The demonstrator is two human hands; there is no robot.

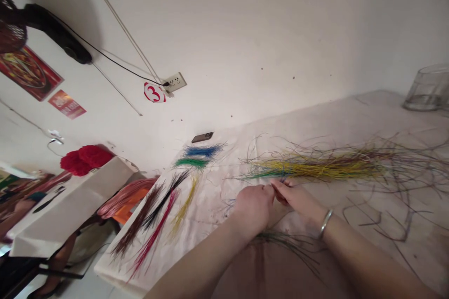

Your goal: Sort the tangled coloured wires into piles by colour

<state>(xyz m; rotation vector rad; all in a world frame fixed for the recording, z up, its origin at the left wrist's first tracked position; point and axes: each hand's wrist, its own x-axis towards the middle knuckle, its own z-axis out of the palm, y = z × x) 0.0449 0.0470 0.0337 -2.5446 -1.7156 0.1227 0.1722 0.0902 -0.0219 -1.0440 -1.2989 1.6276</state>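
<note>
My left hand (pixel 254 208) is closed, its fingers bent inward and mostly hidden behind its back. Right beside it, my right hand (pixel 296 201), with a silver bangle at the wrist, pinches thumb against fingers. The two hands meet over the table, and what they hold is too small or hidden to make out. Just beyond the fingertips lies a long loose pile of yellow, green and dark purple strands (pixel 315 168). Under the wrists, a thin bunch of dark green strands (pixel 287 240) spreads toward me.
Sorted bunches lie to the left: blue strands (pixel 201 151), green strands (pixel 191 162), yellow strands (pixel 185 205), black strands (pixel 164 201), red strands (pixel 154 236) and brown strands (pixel 138 222). A phone (pixel 202 137) rests near the wall. A glass (pixel 426 88) stands far right.
</note>
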